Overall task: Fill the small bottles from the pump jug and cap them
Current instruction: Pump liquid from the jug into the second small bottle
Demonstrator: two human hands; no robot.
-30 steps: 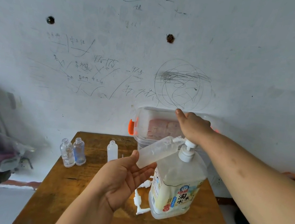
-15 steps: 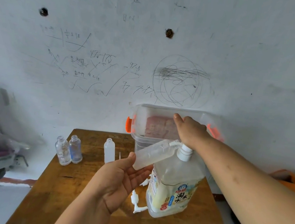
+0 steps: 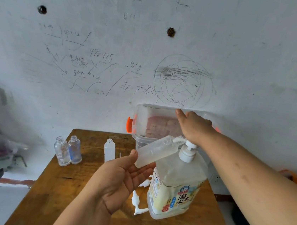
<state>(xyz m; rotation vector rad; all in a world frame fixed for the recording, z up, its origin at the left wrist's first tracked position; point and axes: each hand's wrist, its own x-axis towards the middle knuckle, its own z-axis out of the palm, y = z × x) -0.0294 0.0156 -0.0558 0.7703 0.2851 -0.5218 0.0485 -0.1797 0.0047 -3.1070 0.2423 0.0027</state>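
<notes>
One bottle under way: frosted bottle (image 3: 158, 153), tilted, mouth up against the spout of the pump jug (image 3: 176, 185); fill level too faint to read.
Left hand (image 3: 123, 179): at the jug's eight o'clock, pinching that bottle's base between thumb and fingers.
Right hand (image 3: 195, 129): laid flat on the pump head (image 3: 188, 150), fingers straight, pressing down, gripping nothing.
Jug: upright toward three o'clock on the table (image 3: 78, 197).
Waiting: clear bottles (image 3: 62, 151), two side by side at the table's ten o'clock; standing bottle (image 3: 109, 150), frosted, near twelve; all uncapped, contents hard to tell.
Caps: white pump tops (image 3: 136, 201) loose on the wood just beside the jug at seven o'clock; none fitted.
Progress: early by the look of it; filling in hand, capping not begun, at least three more bottles to do.
Behind: storage boxes (image 3: 143, 121) at the jug's twelve o'clock.
</notes>
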